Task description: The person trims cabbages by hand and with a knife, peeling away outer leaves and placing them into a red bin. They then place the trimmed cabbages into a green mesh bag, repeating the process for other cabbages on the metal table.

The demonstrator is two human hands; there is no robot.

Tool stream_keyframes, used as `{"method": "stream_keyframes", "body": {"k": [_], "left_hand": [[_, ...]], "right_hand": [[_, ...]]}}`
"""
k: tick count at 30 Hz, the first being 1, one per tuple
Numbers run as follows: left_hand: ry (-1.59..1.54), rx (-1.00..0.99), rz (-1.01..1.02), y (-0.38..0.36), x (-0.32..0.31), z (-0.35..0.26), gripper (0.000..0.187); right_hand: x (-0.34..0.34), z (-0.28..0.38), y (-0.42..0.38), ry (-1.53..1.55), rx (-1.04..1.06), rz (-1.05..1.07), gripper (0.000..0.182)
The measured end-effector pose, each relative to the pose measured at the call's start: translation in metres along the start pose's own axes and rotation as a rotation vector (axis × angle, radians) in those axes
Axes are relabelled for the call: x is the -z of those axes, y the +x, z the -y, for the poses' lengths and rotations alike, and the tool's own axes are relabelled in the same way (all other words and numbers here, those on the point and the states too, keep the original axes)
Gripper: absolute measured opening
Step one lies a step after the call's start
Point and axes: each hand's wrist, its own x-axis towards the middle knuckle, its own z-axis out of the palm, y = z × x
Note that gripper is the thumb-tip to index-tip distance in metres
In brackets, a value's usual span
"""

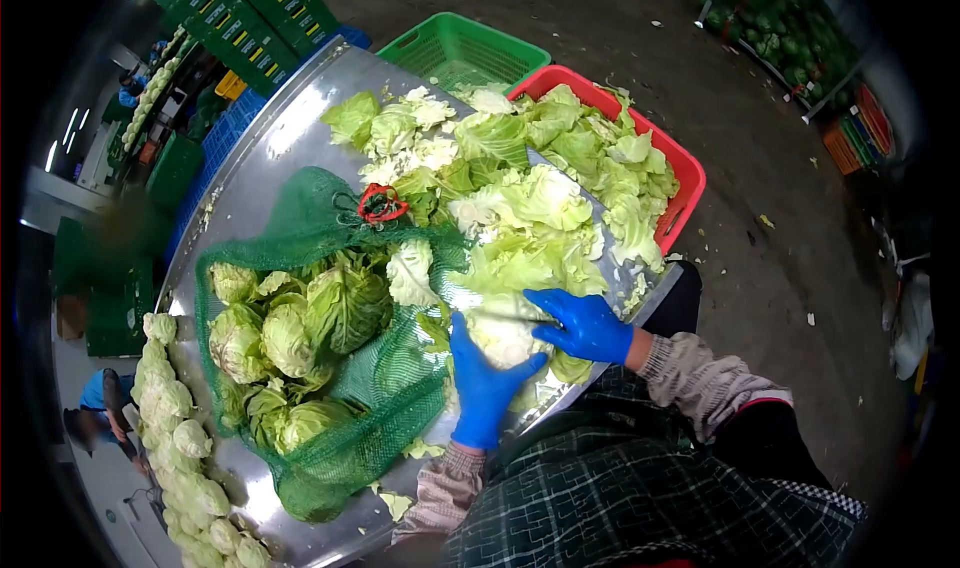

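In the head view, a pale, trimmed cabbage (500, 340) rests at the table's near right edge. My left hand (486, 386), in a blue glove, grips its near left side with thumb and fingers spread around it. My right hand (590, 328), gloved in blue too, is closed around a knife (518, 317) whose thin blade lies across the top of the cabbage. The knife's handle is hidden in that hand. Loose cabbage leaves (520, 258) are heaped just beyond both hands. To the left, an open green mesh bag (375, 378) holds several untrimmed cabbages (290, 333).
A red crate (690, 183) full of leaves and a green crate (455, 43) stand beyond the metal table (300, 118). Pale cabbages (165, 408) line the table's left edge. Another person (105, 403) is at far left. Stacked green crates (250, 18) stand at upper left.
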Motion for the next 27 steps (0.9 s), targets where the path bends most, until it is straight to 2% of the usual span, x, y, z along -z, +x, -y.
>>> {"method": "stream_keyframes", "body": {"k": [3,4,7,10,13,14,17,18,22,25,26,27], "left_hand": [[-0.059,0.018,-0.016,0.002,-0.003,0.004,0.123],[-0.054,0.017,-0.015,0.004,-0.004,0.005,0.123],[-0.063,0.029,-0.025,0.004,-0.006,0.003,0.122],[0.058,0.004,-0.060,0.000,-0.013,0.006,0.122],[0.282,-0.084,-0.123,-0.009,-0.021,0.002,0.125],[0.197,-0.058,-0.115,-0.005,-0.020,0.004,0.126],[0.102,0.018,-0.084,-0.001,-0.014,0.005,0.126],[0.100,0.033,-0.072,0.000,-0.010,0.004,0.126],[0.168,0.032,-0.045,0.002,-0.010,-0.004,0.127],[0.155,-0.025,-0.085,0.002,-0.014,-0.004,0.124],[0.166,0.015,-0.069,0.001,-0.013,-0.008,0.124],[0.129,-0.001,-0.073,0.003,-0.013,-0.005,0.126]], "right_hand": [[0.016,0.008,-0.006,-0.112,0.011,0.179,0.068],[0.012,0.003,-0.007,-0.123,0.068,0.147,0.072],[0.005,0.013,-0.005,-0.211,-0.056,0.178,0.071],[-0.004,0.021,0.001,-0.171,-0.068,0.050,0.063],[-0.001,0.003,0.022,-0.142,-0.257,0.164,0.054],[0.001,0.002,0.021,-0.076,-0.205,0.105,0.049],[-0.002,0.000,0.018,-0.010,-0.092,0.026,0.053],[0.003,0.010,0.014,-0.052,-0.087,0.097,0.061],[0.006,0.015,0.007,-0.177,-0.068,0.182,0.068],[-0.002,0.009,0.014,-0.214,-0.068,0.101,0.064],[0.003,0.005,0.021,-0.025,-0.178,0.074,0.055],[0.005,0.000,0.025,-0.017,-0.275,0.096,0.046]]}}
